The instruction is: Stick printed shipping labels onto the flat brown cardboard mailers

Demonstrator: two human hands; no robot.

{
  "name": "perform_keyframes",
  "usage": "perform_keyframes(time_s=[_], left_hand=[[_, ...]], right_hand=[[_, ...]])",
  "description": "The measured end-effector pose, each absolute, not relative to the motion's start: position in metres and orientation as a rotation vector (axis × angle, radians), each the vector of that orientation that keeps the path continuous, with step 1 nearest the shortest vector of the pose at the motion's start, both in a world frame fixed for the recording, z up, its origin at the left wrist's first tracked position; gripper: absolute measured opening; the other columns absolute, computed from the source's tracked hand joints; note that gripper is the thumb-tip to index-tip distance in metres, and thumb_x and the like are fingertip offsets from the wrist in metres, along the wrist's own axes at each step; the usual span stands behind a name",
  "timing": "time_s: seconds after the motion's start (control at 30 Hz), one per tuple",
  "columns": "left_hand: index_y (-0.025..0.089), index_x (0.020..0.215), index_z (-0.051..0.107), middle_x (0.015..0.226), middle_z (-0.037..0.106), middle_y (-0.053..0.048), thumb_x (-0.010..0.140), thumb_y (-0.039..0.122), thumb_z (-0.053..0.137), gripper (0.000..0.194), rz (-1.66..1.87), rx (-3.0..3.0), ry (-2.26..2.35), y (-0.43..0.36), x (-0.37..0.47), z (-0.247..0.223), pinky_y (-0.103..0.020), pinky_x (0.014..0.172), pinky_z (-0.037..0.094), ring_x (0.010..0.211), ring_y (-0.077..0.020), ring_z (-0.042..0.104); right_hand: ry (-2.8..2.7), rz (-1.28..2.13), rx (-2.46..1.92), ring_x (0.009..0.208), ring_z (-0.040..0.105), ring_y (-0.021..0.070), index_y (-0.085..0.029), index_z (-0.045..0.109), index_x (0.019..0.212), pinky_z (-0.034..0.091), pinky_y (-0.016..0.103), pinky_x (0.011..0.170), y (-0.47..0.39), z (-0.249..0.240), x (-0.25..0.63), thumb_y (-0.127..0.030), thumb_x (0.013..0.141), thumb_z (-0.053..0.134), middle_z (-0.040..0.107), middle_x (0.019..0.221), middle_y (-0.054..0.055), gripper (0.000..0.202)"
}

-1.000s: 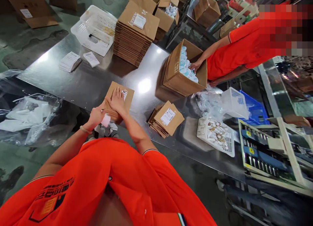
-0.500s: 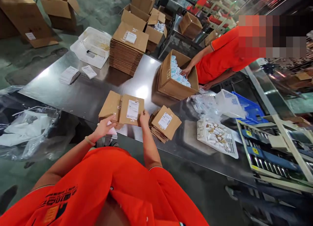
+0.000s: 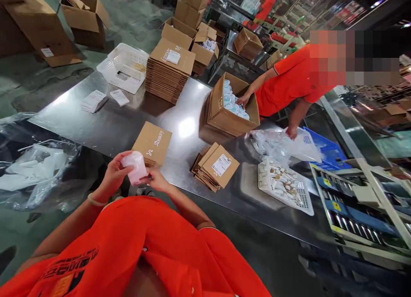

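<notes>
In front of my body, my left hand (image 3: 113,173) is closed around a roll of pale pinkish-white labels (image 3: 135,165). The fingers of my right hand (image 3: 156,179) pinch the roll's near right edge; what exactly lies between the fingertips is partly hidden. Just beyond the roll, a stack of flat brown cartons (image 3: 153,142) with white handwriting on top sits at the table's edge. To the right of it is a looser, fanned stack of flat cartons (image 3: 215,163), whose top one bears a white printed label.
A tall stack of flat cartons (image 3: 168,76) and a white basket (image 3: 118,67) stand at the table's back. Across the table, a co-worker reaches into an open box (image 3: 221,112). Right lies a basket of small metal parts (image 3: 284,185); left, a plastic bag (image 3: 35,172).
The labelled carton in my right hand has left the near stack and appears on top of the right one. My right hand has moved left to the roll, which my left hand has raised.
</notes>
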State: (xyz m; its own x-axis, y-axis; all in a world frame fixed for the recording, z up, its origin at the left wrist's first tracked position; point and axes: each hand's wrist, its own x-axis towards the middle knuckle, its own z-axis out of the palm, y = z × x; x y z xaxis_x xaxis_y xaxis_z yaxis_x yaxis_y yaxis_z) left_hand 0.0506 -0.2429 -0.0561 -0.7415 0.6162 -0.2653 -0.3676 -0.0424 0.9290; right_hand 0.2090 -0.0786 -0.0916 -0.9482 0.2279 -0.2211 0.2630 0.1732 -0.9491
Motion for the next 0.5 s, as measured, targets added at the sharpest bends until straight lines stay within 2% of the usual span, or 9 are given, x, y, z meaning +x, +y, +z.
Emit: perform_keyframes(time_s=[0.07, 0.1, 0.17, 0.2, 0.27, 0.3, 0.37, 0.43, 0.5], left_hand=[[0.019, 0.123, 0.077, 0.102, 0.08, -0.004, 0.05, 0.037, 0.11, 0.081, 1.989, 0.025, 1.579, -0.251, 0.033, -0.065, -0.028, 0.076, 0.058, 0.086, -0.02, 0.072], [0.02, 0.124, 0.075, 0.094, 0.077, -0.001, 0.053, 0.036, 0.109, 0.081, 2.023, -0.109, 1.588, -0.256, 0.026, -0.07, -0.026, 0.072, 0.056, 0.079, -0.0177, 0.07], [0.021, 0.132, 0.07, 0.08, 0.07, 0.003, 0.069, 0.046, 0.105, 0.076, 2.03, -0.296, 1.59, -0.264, 0.021, -0.078, -0.026, 0.065, 0.052, 0.068, -0.0158, 0.064], [0.022, 0.138, 0.068, 0.077, 0.067, 0.004, 0.078, 0.055, 0.1, 0.075, 2.019, -0.31, 1.578, -0.268, 0.023, -0.08, -0.027, 0.064, 0.051, 0.065, -0.0165, 0.064], [0.024, 0.148, 0.066, 0.076, 0.068, 0.004, 0.084, 0.069, 0.095, 0.084, 1.99, -0.182, 1.538, -0.273, 0.035, -0.08, -0.031, 0.067, 0.054, 0.068, -0.0199, 0.068], [0.025, 0.149, 0.068, 0.079, 0.07, 0.004, 0.077, 0.07, 0.1, 0.092, 1.966, -0.081, 1.523, -0.274, 0.042, -0.077, -0.032, 0.07, 0.056, 0.072, -0.0216, 0.071], [0.022, 0.139, 0.076, 0.085, 0.077, 0.001, 0.052, 0.06, 0.114, 0.103, 1.888, 0.091, 1.532, -0.275, 0.053, -0.071, -0.035, 0.076, 0.06, 0.079, -0.0239, 0.075], [0.017, 0.119, 0.085, 0.091, 0.083, -0.005, 0.037, 0.05, 0.118, 0.094, 1.803, 0.167, 1.588, -0.274, 0.057, -0.065, -0.037, 0.079, 0.061, 0.082, -0.0252, 0.076], [0.014, 0.103, 0.088, 0.093, 0.085, -0.01, 0.037, 0.049, 0.116, 0.08, 1.738, 0.181, 1.652, -0.272, 0.056, -0.062, -0.039, 0.079, 0.063, 0.082, -0.0269, 0.076]], right_hand=[[2.358, -1.963, 0.551, 0.075, 0.061, 0.0163, -0.022, 0.064, 0.079, 0.049, 0.029, 0.073, -0.099, -0.103, 0.189, -0.033, 0.087, 0.082, 0.064, 0.074, -0.004, 0.023], [2.374, -1.986, 0.605, 0.072, 0.057, 0.015, -0.023, 0.063, 0.081, 0.046, 0.027, 0.071, -0.104, -0.104, 0.182, -0.032, 0.087, 0.081, 0.059, 0.07, -0.006, 0.022], [2.381, -2.064, 0.677, 0.069, 0.054, 0.0145, -0.024, 0.067, 0.098, 0.043, 0.026, 0.069, -0.107, -0.1, 0.171, -0.031, 0.085, 0.083, 0.055, 0.07, -0.009, 0.022], [2.367, -2.113, 0.703, 0.068, 0.053, 0.0145, -0.025, 0.067, 0.108, 0.042, 0.026, 0.068, -0.107, -0.096, 0.165, -0.03, 0.084, 0.083, 0.054, 0.07, -0.01, 0.03], [2.336, -2.186, 0.738, 0.066, 0.05, 0.0142, -0.026, 0.066, 0.117, 0.04, 0.026, 0.067, -0.108, -0.09, 0.153, -0.029, 0.082, 0.082, 0.05, 0.07, -0.012, 0.039], [2.321, -2.201, 0.74, 0.065, 0.048, 0.0138, -0.026, 0.067, 0.116, 0.038, 0.026, 0.066, -0.11, -0.087, 0.148, -0.029, 0.082, 0.082, 0.047, 0.07, -0.012, 0.037], [2.294, -2.195, 0.736, 0.065, 0.044, 0.0134, -0.024, 0.07, 0.108, 0.036, 0.027, 0.066, -0.113, -0.084, 0.142, -0.033, 0.083, 0.083, 0.044, 0.069, -0.011, 0.029], [2.245, -2.198, 0.716, 0.066, 0.047, 0.0137, -0.022, 0.074, 0.105, 0.037, 0.027, 0.067, -0.114, -0.082, 0.142, -0.035, 0.083, 0.084, 0.05, 0.07, -0.009, 0.028], [2.204, -2.226, 0.713, 0.068, 0.05, 0.0143, -0.021, 0.076, 0.107, 0.04, 0.028, 0.068, -0.112, -0.081, 0.147, -0.035, 0.081, 0.084, 0.059, 0.074, -0.007, 0.031]])
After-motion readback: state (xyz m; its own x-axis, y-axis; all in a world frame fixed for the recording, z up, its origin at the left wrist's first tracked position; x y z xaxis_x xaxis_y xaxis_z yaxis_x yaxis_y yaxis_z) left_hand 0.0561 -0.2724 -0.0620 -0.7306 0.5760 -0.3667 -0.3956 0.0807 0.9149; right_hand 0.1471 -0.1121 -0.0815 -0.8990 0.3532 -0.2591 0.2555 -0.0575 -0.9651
